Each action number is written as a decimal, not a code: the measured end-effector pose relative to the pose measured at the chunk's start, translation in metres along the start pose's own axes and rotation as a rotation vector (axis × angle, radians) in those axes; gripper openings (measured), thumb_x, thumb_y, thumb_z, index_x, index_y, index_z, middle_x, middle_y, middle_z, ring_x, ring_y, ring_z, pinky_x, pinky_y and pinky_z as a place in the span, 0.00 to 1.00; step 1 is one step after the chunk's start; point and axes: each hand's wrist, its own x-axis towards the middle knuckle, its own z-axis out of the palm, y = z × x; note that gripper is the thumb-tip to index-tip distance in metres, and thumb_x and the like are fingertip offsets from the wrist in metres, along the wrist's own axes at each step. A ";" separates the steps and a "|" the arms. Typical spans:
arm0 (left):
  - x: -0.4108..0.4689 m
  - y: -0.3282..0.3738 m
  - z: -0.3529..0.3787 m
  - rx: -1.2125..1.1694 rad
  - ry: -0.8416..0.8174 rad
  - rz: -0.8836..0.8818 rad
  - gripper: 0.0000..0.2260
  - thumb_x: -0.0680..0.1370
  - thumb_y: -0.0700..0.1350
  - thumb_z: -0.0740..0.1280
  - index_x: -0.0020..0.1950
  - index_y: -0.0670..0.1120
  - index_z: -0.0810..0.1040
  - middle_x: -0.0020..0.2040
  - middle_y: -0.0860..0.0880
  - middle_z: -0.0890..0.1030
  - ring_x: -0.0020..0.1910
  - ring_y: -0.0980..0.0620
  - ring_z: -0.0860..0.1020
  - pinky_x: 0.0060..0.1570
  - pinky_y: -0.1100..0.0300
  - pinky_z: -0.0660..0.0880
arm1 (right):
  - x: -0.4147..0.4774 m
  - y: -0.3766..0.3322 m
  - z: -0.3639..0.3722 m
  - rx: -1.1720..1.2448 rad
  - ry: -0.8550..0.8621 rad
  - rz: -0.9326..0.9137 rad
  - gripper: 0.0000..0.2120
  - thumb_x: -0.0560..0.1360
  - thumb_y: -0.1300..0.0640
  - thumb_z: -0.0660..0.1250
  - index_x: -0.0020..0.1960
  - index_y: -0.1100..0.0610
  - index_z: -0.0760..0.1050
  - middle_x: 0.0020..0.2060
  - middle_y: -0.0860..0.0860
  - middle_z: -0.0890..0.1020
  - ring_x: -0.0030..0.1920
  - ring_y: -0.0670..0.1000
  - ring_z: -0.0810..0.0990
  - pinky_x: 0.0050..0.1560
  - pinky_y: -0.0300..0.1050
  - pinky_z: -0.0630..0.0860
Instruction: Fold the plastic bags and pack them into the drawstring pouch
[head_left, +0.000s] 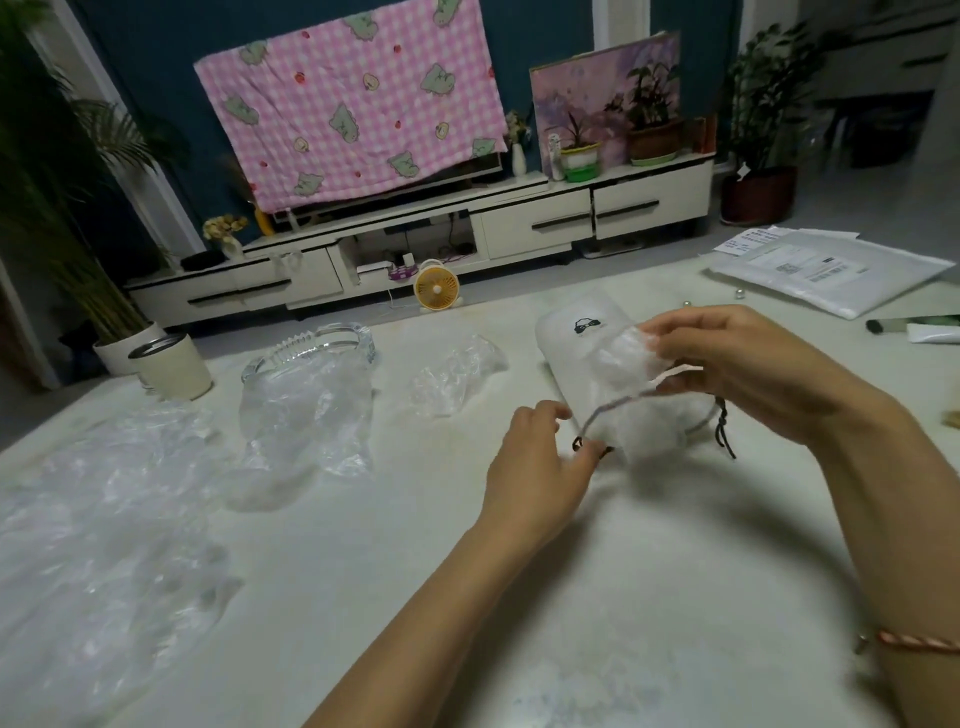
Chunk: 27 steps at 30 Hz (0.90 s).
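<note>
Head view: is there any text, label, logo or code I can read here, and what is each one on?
No text here can be read.
Pouch: a small black logo, picture only, no letters legible.
Mailer: a shipping label with printed lines, a square code and a barcode, all too small and blurred.
Paper sheet beside it: printed lines, too blurred.
Tube at the right edge: no print legible.

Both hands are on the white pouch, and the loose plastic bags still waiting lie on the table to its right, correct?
Not quite. The head view shows the left hand and right hand on the white pouch, but the loose plastic bags lie to its left.
</note>
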 end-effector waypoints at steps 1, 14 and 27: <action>0.005 0.004 0.008 0.062 0.014 0.017 0.18 0.77 0.55 0.63 0.63 0.49 0.68 0.58 0.51 0.70 0.53 0.51 0.74 0.52 0.55 0.72 | -0.001 0.002 -0.005 -0.080 -0.033 0.006 0.08 0.74 0.70 0.64 0.44 0.60 0.80 0.39 0.56 0.81 0.38 0.49 0.78 0.39 0.38 0.77; 0.025 0.019 0.011 -0.339 0.142 0.158 0.13 0.80 0.38 0.58 0.41 0.55 0.66 0.62 0.48 0.74 0.62 0.54 0.69 0.52 0.67 0.62 | 0.024 0.040 0.005 -0.809 0.106 -0.232 0.16 0.65 0.65 0.75 0.43 0.52 0.71 0.40 0.47 0.71 0.40 0.45 0.70 0.38 0.33 0.66; 0.017 0.011 0.029 -0.070 -0.005 0.187 0.38 0.69 0.50 0.73 0.71 0.48 0.53 0.68 0.51 0.61 0.64 0.52 0.66 0.50 0.61 0.69 | 0.031 0.063 0.015 -0.803 0.279 -0.173 0.11 0.69 0.65 0.64 0.48 0.57 0.66 0.44 0.54 0.73 0.43 0.56 0.72 0.41 0.48 0.68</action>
